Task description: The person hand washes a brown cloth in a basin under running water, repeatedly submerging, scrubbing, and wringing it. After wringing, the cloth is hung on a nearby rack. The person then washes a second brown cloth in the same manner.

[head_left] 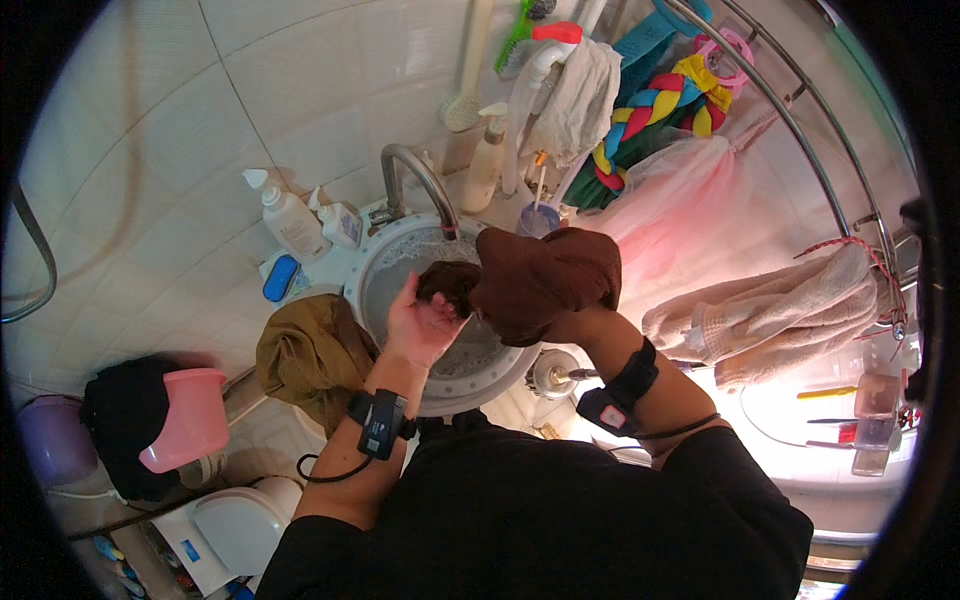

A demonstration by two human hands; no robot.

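Note:
A brown cloth garment is held up over the right side of the round washbasin. My right hand is mostly covered by its folds; only the wrist side shows. Over the basin's middle, my left hand has its palm turned up and its fingers curled on a dark, wet-looking bunch of brown cloth. That bunch meets the larger brown piece, and I cannot tell whether they are one garment. Soapy water with foam lies in the basin below. The curved metal faucet arches over the back rim.
An olive-brown cloth drapes over the basin's left edge. Pump bottles and a blue brush stand at the back left. Towels hang from a metal rack on the right. A pink bucket and a toilet are lower left.

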